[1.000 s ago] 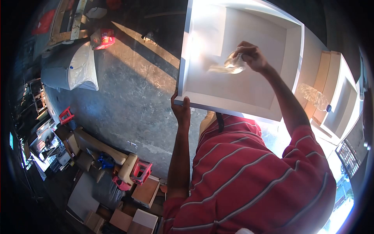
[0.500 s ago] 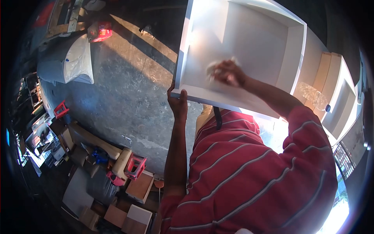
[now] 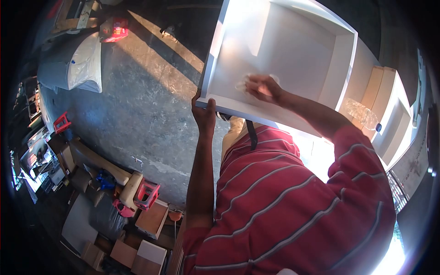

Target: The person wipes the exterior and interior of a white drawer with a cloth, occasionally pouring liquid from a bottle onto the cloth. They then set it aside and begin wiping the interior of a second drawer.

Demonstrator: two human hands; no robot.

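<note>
A white drawer-like open box point(image 3: 337, 68) is tilted in front of my body, its inside facing me. My left hand point(image 3: 205, 114) grips its near left corner, thumb over the rim and fingers around the outer side. Inside the box, my right hand point(image 3: 263, 88) is closed on a whitish cloth point(image 3: 240, 84) against the bottom panel. The cloth is blurred and partly hidden by the fingers.
At right, a clear plastic bottle point(image 3: 362, 113) lies by another white box point(image 3: 398, 120). Concrete floor point(image 3: 151, 105) spreads to the left, with a red stool point(image 3: 147, 195), wooden boxes point(image 3: 152, 219) and a red bag point(image 3: 114, 30).
My right hand has shifted slightly left and down across the bottom panel with the cloth. The whole view has moved slightly; my left hand keeps its grip on the corner.
</note>
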